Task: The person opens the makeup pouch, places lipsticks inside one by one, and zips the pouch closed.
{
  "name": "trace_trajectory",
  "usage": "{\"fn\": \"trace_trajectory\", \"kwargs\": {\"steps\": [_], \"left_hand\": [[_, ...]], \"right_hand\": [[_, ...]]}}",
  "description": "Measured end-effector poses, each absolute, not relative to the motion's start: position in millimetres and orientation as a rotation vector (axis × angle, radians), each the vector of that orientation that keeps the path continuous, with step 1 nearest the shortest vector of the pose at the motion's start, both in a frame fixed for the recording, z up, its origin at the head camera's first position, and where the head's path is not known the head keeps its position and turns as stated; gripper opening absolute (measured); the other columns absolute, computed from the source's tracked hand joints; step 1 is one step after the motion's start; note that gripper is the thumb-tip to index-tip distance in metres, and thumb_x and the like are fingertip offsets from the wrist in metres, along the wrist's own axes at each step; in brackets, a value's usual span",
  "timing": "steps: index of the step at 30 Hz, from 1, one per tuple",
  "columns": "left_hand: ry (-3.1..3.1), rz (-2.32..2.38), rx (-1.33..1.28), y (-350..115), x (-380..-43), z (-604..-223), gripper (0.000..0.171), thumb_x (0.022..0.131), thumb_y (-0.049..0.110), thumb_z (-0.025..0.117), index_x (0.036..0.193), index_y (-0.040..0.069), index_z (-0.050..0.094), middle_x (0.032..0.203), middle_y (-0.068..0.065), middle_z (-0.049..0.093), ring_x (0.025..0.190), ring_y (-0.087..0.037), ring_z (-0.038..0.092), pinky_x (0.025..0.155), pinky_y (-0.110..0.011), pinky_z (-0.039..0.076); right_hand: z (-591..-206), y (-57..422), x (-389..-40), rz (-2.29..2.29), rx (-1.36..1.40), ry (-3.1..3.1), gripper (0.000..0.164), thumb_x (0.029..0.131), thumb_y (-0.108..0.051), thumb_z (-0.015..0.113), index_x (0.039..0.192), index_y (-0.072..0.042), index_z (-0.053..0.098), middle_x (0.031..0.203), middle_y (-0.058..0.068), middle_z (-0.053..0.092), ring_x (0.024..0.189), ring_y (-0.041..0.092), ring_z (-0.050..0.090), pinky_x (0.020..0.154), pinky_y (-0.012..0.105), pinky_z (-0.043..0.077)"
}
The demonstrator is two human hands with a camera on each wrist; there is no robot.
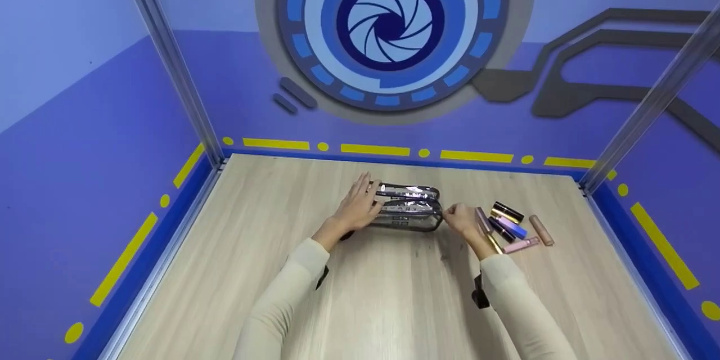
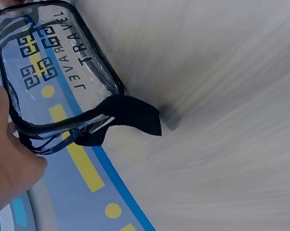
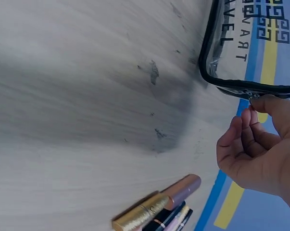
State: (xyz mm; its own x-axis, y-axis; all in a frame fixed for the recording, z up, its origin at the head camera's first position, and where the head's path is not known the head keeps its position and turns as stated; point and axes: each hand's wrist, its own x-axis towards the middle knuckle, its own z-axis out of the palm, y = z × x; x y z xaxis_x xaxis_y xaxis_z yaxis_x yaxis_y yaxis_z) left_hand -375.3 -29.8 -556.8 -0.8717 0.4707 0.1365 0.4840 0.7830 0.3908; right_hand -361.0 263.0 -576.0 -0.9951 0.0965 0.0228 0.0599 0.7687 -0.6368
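A clear plastic pouch (image 1: 408, 219) with black trim and printed lettering lies on the table. My left hand (image 1: 357, 205) holds its left end, fingers over the top and far side, thumb towards the near side. A black fabric tab (image 2: 130, 113) sticks out from that end in the left wrist view. At the opposite end, my right hand (image 1: 461, 218) pinches a small zipper pull (image 3: 253, 96) between thumb and finger. Whether the zipper is open cannot be made out.
Right of the pouch, by my right wrist, several cosmetic tubes lie in a loose pile: a black-and-gold tube (image 1: 508, 212), a blue-purple tube (image 1: 514, 229), a pink tube (image 1: 521, 245) and others. A brownish-pink tube (image 1: 541, 230) lies apart. Panel walls (image 1: 382, 135) border the table (image 1: 382, 304).
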Motion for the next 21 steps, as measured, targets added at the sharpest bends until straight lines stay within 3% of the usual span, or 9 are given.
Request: {"fn": "trace_trajectory", "kwargs": {"steps": [7,10,12,15,18,21], "left_hand": [[-2.917,-0.654,-0.838,-27.3,-376.0,-567.3,0.065,0.109,0.036,0.036,0.162,0.001,0.021,0.169,-0.028,0.005,0.159,-0.041,0.006,0.131,-0.049,0.011],[-2.912,-0.657,-0.837,-28.4,-377.6,-570.5,0.065,0.109,0.036,0.036,0.162,0.001,0.021,0.169,-0.028,0.005,0.159,-0.042,0.006,0.131,-0.051,0.012],[-2.910,-0.658,-0.829,-30.0,-379.2,-571.3,0.066,0.109,0.036,0.036,0.162,0.001,0.020,0.169,-0.028,0.005,0.159,-0.042,0.006,0.131,-0.051,0.013],[-2.908,-0.655,-0.821,-32.9,-381.0,-570.6,0.067,0.109,0.038,0.036,0.162,0.002,0.020,0.170,-0.027,0.005,0.159,-0.042,0.006,0.131,-0.051,0.013],[-2.905,-0.651,-0.829,-35.0,-382.4,-570.6,0.068,0.109,0.040,0.034,0.162,0.002,0.019,0.170,-0.027,0.005,0.159,-0.042,0.006,0.131,-0.052,0.013],[-2.892,-0.664,-0.848,-34.5,-382.7,-572.0,0.067,0.108,0.038,0.036,0.162,0.002,0.018,0.169,-0.028,0.005,0.159,-0.043,0.006,0.130,-0.054,0.014]], "right_hand": [[-587.3,267.4,-360.0,1.286,-0.271,-2.885,0.016,0.085,-0.004,0.057,0.075,0.000,0.069,0.068,0.001,0.061,0.062,0.011,0.050,0.053,0.019,0.039],[-586.6,268.9,-359.4,1.383,-0.261,-2.899,0.016,0.088,-0.004,0.057,0.083,0.004,0.070,0.068,-0.001,0.061,0.061,0.009,0.052,0.054,0.020,0.045],[-582.1,272.7,-358.8,1.418,-0.204,-2.906,0.019,0.091,-0.003,0.057,0.092,0.011,0.070,0.070,0.005,0.066,0.063,0.009,0.058,0.057,0.021,0.052],[-571.7,286.5,-358.6,1.399,-0.129,-2.865,0.025,0.094,-0.002,0.057,0.105,0.018,0.068,0.081,0.021,0.073,0.067,0.016,0.068,0.060,0.023,0.058],[-561.5,313.0,-358.5,1.218,-0.133,-2.808,0.027,0.094,-0.004,0.058,0.108,0.017,0.069,0.092,0.028,0.073,0.074,0.026,0.072,0.061,0.024,0.055],[-557.1,349.5,-354.2,1.007,-0.222,-2.769,0.028,0.093,-0.007,0.057,0.108,0.013,0.070,0.100,0.031,0.072,0.085,0.039,0.071,0.069,0.037,0.056]]}}
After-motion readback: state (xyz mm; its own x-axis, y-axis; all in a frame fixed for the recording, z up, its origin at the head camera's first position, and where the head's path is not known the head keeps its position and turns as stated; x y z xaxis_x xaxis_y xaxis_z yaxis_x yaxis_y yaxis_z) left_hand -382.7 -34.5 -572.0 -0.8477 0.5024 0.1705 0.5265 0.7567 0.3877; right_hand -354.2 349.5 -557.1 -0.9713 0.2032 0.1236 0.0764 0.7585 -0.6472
